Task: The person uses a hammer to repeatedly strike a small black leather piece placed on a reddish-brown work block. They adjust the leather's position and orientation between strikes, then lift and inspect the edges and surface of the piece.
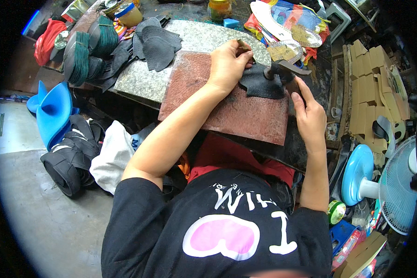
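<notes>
A black leather piece (259, 84) lies on the far right corner of a reddish stone slab (236, 116). My left hand (226, 66) presses on the leather's left edge and pinches a small brownish tool (243, 46) between thumb and fingers. My right hand (309, 116) is at the slab's right edge, closed around the dark handle of a hammer (279, 70). The hammer's head rests on or just above the leather, close to my left fingers.
A grey granite slab (194, 41) behind carries cut black leather pieces (155, 42). Soles wound with green cord (89, 50) lie at the left, a blue stool (53, 111) below them. Coloured insoles (287, 21), cardboard pieces (375, 83) and a fan (396, 185) are at the right.
</notes>
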`<state>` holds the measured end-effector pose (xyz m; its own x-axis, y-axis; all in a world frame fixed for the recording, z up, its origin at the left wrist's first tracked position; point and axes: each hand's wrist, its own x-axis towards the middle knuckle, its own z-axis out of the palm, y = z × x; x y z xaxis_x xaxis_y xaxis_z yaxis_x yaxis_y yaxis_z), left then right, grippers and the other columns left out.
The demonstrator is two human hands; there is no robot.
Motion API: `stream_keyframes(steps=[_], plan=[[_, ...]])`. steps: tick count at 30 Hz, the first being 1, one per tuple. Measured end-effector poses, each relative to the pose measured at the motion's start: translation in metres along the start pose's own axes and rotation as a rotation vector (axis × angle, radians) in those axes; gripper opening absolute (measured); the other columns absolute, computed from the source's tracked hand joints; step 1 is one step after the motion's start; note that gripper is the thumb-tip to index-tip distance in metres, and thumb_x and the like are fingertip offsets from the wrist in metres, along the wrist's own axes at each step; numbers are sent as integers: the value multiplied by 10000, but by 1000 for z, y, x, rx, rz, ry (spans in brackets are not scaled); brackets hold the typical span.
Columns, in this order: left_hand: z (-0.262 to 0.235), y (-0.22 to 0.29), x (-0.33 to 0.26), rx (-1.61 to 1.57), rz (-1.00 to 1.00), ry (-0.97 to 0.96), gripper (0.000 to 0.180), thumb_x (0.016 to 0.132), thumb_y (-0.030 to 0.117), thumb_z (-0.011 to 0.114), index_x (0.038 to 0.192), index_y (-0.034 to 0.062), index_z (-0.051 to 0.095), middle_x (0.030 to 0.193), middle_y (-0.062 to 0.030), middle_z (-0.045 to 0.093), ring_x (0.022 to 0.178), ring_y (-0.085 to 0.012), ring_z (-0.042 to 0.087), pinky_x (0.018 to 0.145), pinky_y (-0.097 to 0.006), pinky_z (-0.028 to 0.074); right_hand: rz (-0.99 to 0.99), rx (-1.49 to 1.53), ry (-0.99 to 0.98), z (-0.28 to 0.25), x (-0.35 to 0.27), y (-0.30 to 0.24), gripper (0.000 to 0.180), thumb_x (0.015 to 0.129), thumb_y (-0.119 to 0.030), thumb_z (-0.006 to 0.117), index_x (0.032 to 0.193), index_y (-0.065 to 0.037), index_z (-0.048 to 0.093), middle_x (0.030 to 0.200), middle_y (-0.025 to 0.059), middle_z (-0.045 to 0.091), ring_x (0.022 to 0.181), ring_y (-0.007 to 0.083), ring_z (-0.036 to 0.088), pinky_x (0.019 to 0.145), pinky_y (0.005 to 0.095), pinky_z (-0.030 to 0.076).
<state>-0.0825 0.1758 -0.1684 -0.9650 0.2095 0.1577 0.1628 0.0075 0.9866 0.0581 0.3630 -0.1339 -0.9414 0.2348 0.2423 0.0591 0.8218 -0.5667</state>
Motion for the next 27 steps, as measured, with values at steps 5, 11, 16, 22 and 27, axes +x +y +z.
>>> stream_keyframes(steps=[5,11,16,22,27], plan=[[4,6,-1,493,513,0,139,826,58,680,947,10,629,839,-181,676,805,-312,693,717,-373,532,10,411,157,-53,14,-26,386,983,-251,588,1349,-128,577,911,64,695,718,96,596,646,246,494],[15,11,3,659,653,-70,100,847,52,577,933,17,614,850,-209,655,836,-399,647,731,-463,516,-142,396,183,-42,25,-26,407,999,-295,560,1387,-173,541,773,33,651,610,67,525,538,228,445],[8,5,3,547,475,-4,121,819,58,624,930,10,612,852,-215,655,850,-409,641,745,-455,519,-73,19,43,-17,13,1,379,950,-339,599,1318,-247,592,1041,137,697,914,313,684,734,387,529],[3,-6,11,-261,-15,78,72,918,36,595,959,-23,602,851,-102,678,760,-156,691,625,-274,585,-125,-142,47,-2,3,9,377,954,-356,578,1320,-266,580,1021,131,699,858,351,679,701,432,527],[1,-10,14,-117,-20,-37,108,919,21,605,1010,-36,596,886,-104,680,743,-149,683,665,-247,585,-120,-109,73,2,3,7,383,962,-371,565,1331,-271,570,1000,153,697,849,366,676,690,443,521]])
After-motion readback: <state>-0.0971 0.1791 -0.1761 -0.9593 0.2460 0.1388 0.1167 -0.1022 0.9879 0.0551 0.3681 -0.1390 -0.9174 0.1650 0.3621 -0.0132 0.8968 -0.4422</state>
